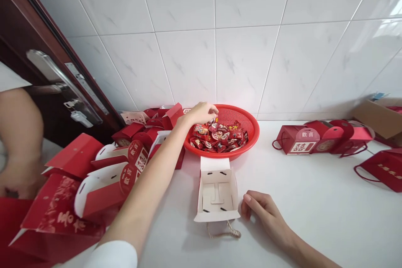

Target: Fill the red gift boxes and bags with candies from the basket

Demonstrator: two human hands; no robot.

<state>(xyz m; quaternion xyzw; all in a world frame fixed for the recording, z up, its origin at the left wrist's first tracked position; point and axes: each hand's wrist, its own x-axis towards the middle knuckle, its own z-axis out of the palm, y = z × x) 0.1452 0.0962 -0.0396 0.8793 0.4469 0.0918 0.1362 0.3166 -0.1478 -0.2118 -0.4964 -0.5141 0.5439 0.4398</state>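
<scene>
My left hand (202,113) reaches over the back left of a red plastic basket (253,132) of small wrapped candies (221,134). Its fingers are bent inward just above the candies; whatever lies between them is hidden. In front of the basket stands an opened paper gift box (216,197), its white inside bare and its flaps folded out. A twisted cord handle (230,231) lies at its near side. Close by the box's right edge, my right hand (262,209) rests on the white table with loosely curled fingers and nothing visible in them.
Several open red gift boxes (103,192) crowd the left side. More red boxes (320,138) with cord handles stand at the right, near a brown carton (377,119). A tiled wall (245,63) closes off the back. Another person's arm (20,134) shows beside the door at far left.
</scene>
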